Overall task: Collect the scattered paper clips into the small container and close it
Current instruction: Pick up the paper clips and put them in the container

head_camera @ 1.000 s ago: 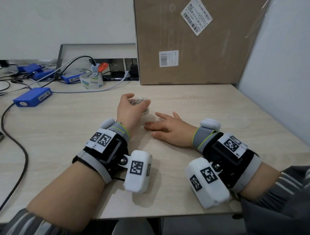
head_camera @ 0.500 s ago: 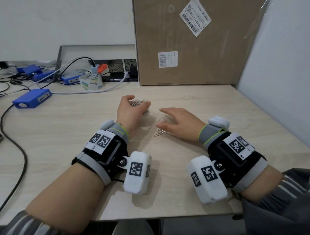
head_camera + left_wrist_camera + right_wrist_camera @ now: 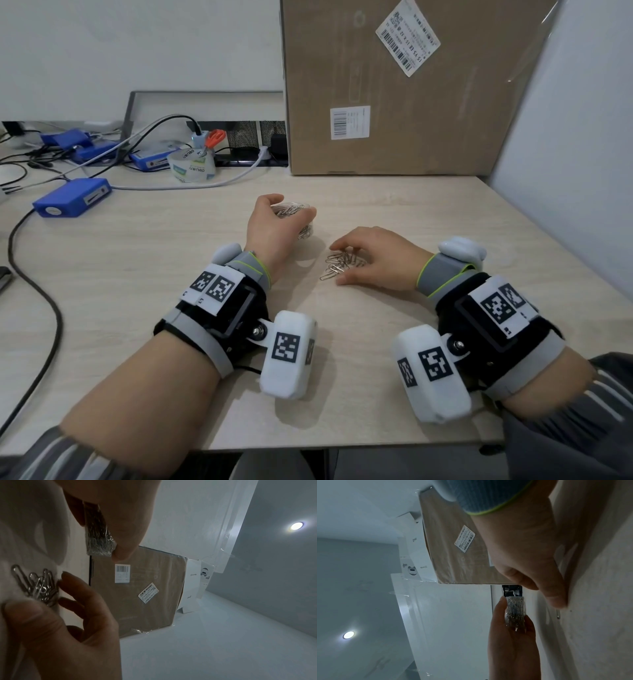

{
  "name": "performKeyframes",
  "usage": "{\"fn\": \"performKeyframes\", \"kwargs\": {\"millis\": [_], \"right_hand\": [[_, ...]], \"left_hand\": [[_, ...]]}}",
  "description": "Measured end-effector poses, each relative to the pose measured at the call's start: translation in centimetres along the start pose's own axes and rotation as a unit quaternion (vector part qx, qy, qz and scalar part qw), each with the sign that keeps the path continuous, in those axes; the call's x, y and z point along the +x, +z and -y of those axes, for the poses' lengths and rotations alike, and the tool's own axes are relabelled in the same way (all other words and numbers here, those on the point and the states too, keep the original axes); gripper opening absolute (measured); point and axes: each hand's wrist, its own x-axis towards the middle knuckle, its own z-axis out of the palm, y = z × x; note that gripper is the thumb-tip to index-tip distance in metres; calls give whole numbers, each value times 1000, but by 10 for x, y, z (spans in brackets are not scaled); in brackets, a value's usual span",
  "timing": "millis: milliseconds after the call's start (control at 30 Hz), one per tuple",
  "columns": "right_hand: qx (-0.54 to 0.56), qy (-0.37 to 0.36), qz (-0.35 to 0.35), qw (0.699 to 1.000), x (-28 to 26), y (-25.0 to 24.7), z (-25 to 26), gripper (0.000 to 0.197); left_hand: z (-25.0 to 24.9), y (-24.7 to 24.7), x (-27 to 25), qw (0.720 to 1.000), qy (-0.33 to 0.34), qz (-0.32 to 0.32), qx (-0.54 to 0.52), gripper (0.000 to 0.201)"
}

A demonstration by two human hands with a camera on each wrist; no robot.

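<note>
Head view: my left hand (image 3: 274, 226) grips the container (image 3: 291, 210), already holding clips, open top up. My right hand (image 3: 373, 260), fingers curled over the loose clips (image 3: 339, 265), rakes them together on the desk (image 3: 171, 274); container lies just left and forward of it. Left wrist view: clips (image 3: 39, 586) bunched at right fingertips (image 3: 68, 580), long axes roughly parallel. Right wrist view: container (image 3: 515, 612) pinched ahead; right hand nearer the pile.
</note>
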Motion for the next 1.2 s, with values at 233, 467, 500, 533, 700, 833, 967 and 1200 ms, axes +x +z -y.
{"fn": "performKeyframes", "kwargs": {"millis": [233,467,500,533,700,833,967,1200], "right_hand": [[37,-7,-26,999,1,0,1,22],[26,-24,-50,998,6,5,0,11],[21,-23,-48,998,6,5,1,11],[16,-19,-45,999,7,5,2,11],[-45,6,-27,999,9,4,9,15],[-86,6,-21,996,10,3,12,15],[-120,3,-21,992,10,2,15,17],[-164,14,-31,986,12,0,17,21]], "left_hand": [[1,0,-1,1000,1,0,4,59],[0,0,-2,1000,-2,0,8,61],[0,0,-2,1000,-2,0,8,61],[0,0,-2,1000,-2,-1,9,60],[1,0,-2,1000,-4,2,9,57],[0,0,-3,1000,-4,-1,6,57],[1,0,-3,1000,-7,2,5,59],[-1,-1,-4,1000,-8,12,2,65]]}}
